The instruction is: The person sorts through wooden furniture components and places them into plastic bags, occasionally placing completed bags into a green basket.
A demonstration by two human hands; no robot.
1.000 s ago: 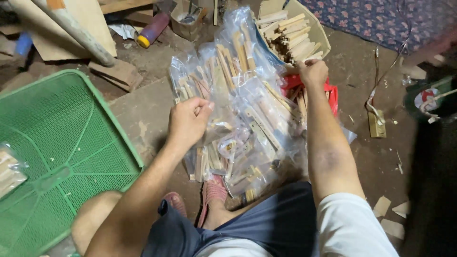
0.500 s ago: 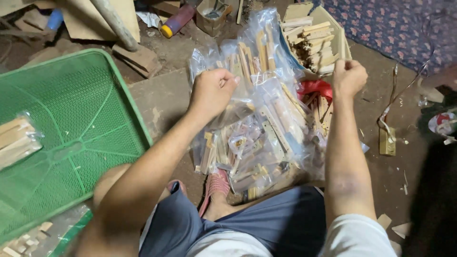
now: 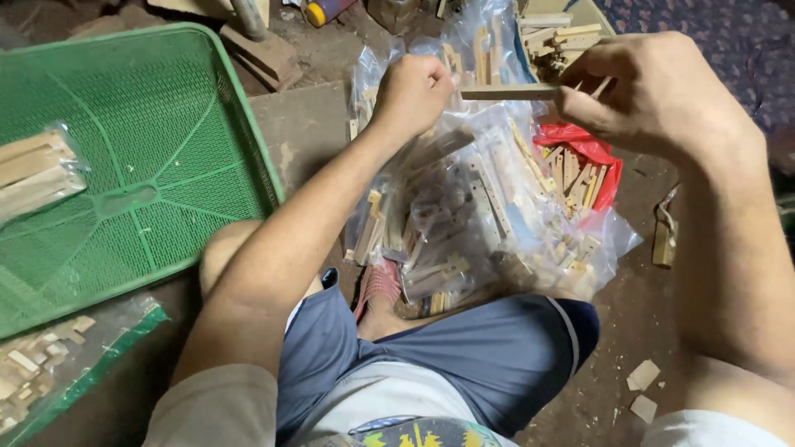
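Your right hand is curled, its fingers pinched on one end of a thin, pale wooden stick that lies level. Your left hand is closed into a loose fist on the stick's other end, so the stick spans the gap between both hands, probably to keep it steady and in view.

Just below your hands sits a heap of clear plastic bags stuffed with small wooden pieces, resting on the dirt floor in front of your knees, within easy reach. A red bag of similar pieces pokes out at the heap's right side. Beyond your right hand, an open box holds more sticks.

To your left lies a green perforated plastic tray with one filled bag on it, apart from the heap.
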